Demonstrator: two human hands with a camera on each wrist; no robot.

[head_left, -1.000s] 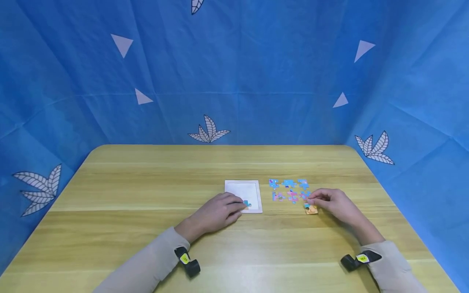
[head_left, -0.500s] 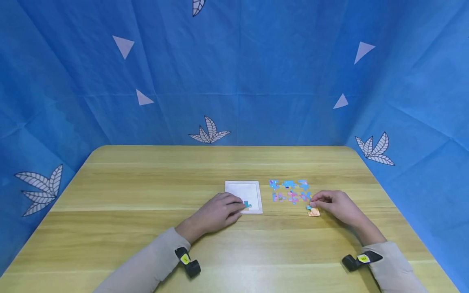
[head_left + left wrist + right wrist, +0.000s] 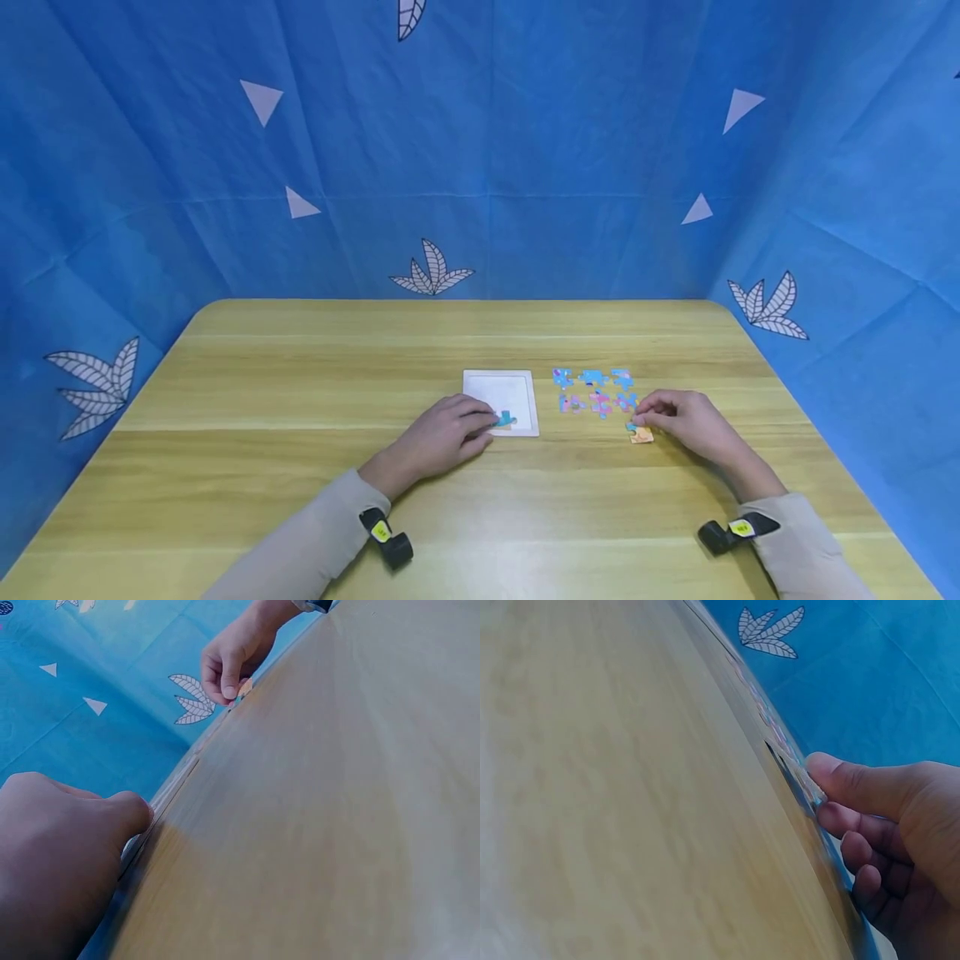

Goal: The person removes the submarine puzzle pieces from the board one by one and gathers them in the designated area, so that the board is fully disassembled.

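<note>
Between thumb and fingertips, my right hand pinches an orange and blue jigsaw piece. The right wrist view shows this piece tilted, one end raised off the table. My left hand lies over the lower left corner of a white puzzle tray, fingers relaxed. A teal and orange jigsaw piece sits in the tray beside its fingertips. Part of that piece may be under the fingers. In the left wrist view, the left thumb is by the tray's edge.
Right of the tray, several loose jigsaw pieces lie in two rows, among them a blue one at the back and a pink one in front. A wooden table carries everything. Blue cloth hangs behind and at both sides.
My right hand has drawn the orange and blue piece slightly towards me, tilting it. The left fingers have shifted slightly left, so more of the teal piece in the tray shows.
</note>
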